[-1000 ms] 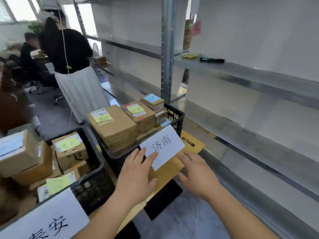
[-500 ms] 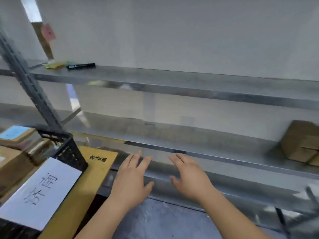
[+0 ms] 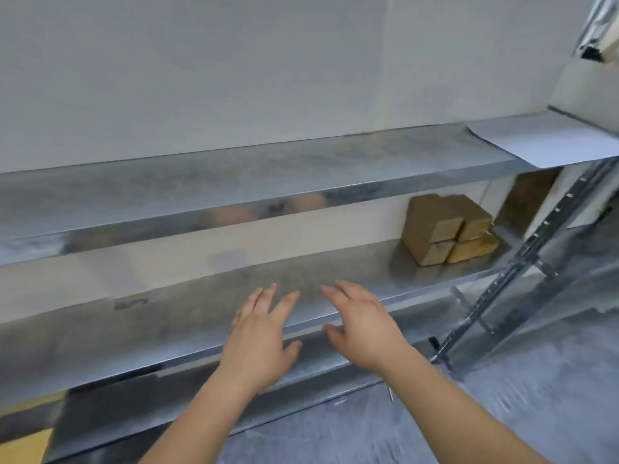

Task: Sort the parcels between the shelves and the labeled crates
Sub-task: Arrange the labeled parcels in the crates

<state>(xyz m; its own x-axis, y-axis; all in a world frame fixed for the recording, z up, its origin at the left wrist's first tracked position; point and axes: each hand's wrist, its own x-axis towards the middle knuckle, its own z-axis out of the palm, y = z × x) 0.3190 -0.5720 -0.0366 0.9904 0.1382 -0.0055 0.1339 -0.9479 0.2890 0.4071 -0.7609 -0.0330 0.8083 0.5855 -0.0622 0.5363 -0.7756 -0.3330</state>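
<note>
Both hands are low in the middle, holding nothing. The left hand [image 3: 259, 339] and right hand [image 3: 363, 329] have fingers spread. Boxes [image 3: 447, 229] sit on the shelf [image 3: 187, 316], middle right.

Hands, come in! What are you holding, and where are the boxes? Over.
Left hand and right hand open, holding nothing. Cardboard boxes stacked at middle shelf's right end. Nothing between hands and boxes.

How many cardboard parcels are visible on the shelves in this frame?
4, stacked two by two at the right end of the middle shelf: upper left, upper right, lower left, lower right. More may sit hidden behind.
</note>
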